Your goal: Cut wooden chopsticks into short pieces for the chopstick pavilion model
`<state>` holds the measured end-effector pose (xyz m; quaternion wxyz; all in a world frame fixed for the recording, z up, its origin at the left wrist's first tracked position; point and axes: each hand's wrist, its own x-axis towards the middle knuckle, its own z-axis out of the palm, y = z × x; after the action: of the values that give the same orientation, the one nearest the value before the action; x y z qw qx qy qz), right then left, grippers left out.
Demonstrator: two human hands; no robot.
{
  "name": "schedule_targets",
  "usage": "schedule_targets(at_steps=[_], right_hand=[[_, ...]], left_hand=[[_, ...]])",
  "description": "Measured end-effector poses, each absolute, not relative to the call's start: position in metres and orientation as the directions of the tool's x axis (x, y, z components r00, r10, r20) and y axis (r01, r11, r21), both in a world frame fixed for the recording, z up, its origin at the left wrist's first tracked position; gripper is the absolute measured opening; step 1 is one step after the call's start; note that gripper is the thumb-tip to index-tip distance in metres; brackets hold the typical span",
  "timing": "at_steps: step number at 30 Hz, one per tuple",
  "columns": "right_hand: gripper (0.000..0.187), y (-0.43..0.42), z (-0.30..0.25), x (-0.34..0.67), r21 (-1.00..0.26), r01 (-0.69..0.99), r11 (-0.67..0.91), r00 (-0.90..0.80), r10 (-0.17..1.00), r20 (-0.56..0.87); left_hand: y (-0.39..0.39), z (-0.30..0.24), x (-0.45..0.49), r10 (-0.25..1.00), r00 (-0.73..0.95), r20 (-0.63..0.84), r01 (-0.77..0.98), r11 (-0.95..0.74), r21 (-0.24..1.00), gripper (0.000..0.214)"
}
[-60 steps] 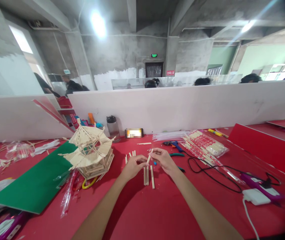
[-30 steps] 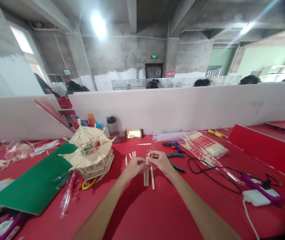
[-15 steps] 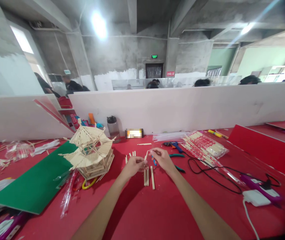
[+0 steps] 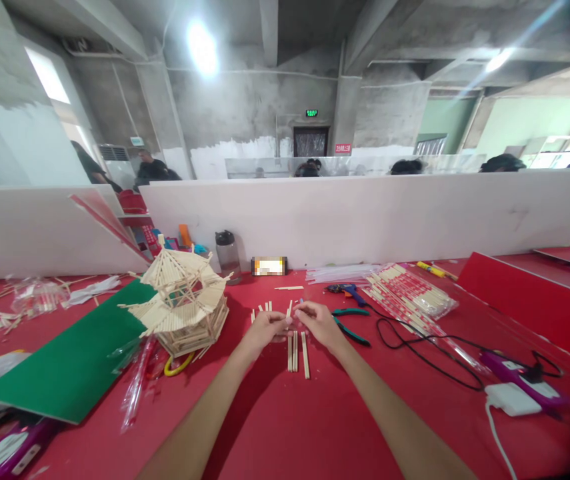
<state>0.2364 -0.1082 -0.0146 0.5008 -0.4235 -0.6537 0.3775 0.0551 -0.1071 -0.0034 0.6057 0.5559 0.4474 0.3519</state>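
Note:
My left hand (image 4: 267, 331) is closed in a pinch around a short pale wooden stick (image 4: 289, 307) that points up from its fingertips. Close against it, my right hand (image 4: 319, 323) has its fingers pinched together at the stick; what they hold is too small to make out. Below both hands, several sticks (image 4: 293, 353) lie side by side on the red table (image 4: 285, 427), with a single stick (image 4: 305, 357) just right of them. More short sticks (image 4: 266, 307) lie behind my left hand. To the left stands a pagoda model (image 4: 179, 300) built from wooden sticks.
Right of my hands lie teal-handled pliers (image 4: 355, 328), a blue glue gun (image 4: 347, 291) and its looping black cord (image 4: 405, 373). Packs of sticks (image 4: 409, 293) sit beyond. A green board (image 4: 59, 363) is at left; a bottle (image 4: 227, 253) stands by the white partition (image 4: 365, 220).
My right hand has moved left and closer to my left hand, uncovering more of the pliers. A blue item visible beneath its fingers earlier is now mostly hidden.

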Motion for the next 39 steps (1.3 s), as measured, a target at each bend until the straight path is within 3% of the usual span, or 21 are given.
schedule_targets(at_steps=[5,13,16,19,21,24,28,34,39], right_hand=[[0.03,-0.108,-0.014,0.236,-0.964,0.044,0.263,-0.119,0.959,0.256],[0.029,-0.107,-0.015,0.235,-0.954,0.034,0.296,-0.112,0.95,0.291],[0.03,-0.102,-0.017,0.24,-0.95,0.078,0.303,-0.093,0.951,0.296],[0.024,-0.098,-0.017,0.251,-0.917,0.23,0.327,-0.061,0.945,0.322],[0.019,-0.1,-0.017,0.257,-0.825,0.45,0.342,-0.074,0.935,0.348],[0.017,-0.107,-0.016,0.258,-0.528,0.796,0.297,-0.141,0.938,0.316],[0.017,-0.117,-0.016,0.243,-0.22,0.946,0.239,-0.198,0.962,0.19],[0.017,-0.121,-0.011,0.238,-0.123,0.974,0.193,-0.184,0.98,0.081],[0.024,-0.122,-0.012,0.24,-0.135,0.974,0.182,-0.167,0.979,0.119]], left_hand=[[-0.109,-0.007,0.059,0.908,0.373,-0.19,0.072,0.175,0.982,0.044],[-0.11,-0.009,0.063,0.919,0.35,-0.183,-0.027,0.205,0.978,0.041],[-0.109,-0.012,0.065,0.933,0.315,-0.174,-0.086,0.211,0.974,0.038],[-0.108,-0.016,0.066,0.944,0.286,-0.163,-0.11,0.201,0.973,0.036],[-0.107,-0.018,0.066,0.95,0.274,-0.151,-0.114,0.188,0.976,0.036],[-0.107,-0.019,0.065,0.954,0.271,-0.13,-0.109,0.164,0.98,0.037],[-0.106,-0.019,0.064,0.958,0.263,-0.115,-0.101,0.146,0.984,0.037],[-0.104,-0.017,0.061,0.964,0.239,-0.115,-0.106,0.143,0.984,0.037],[-0.104,-0.017,0.059,0.966,0.238,-0.103,-0.107,0.132,0.985,0.039]])
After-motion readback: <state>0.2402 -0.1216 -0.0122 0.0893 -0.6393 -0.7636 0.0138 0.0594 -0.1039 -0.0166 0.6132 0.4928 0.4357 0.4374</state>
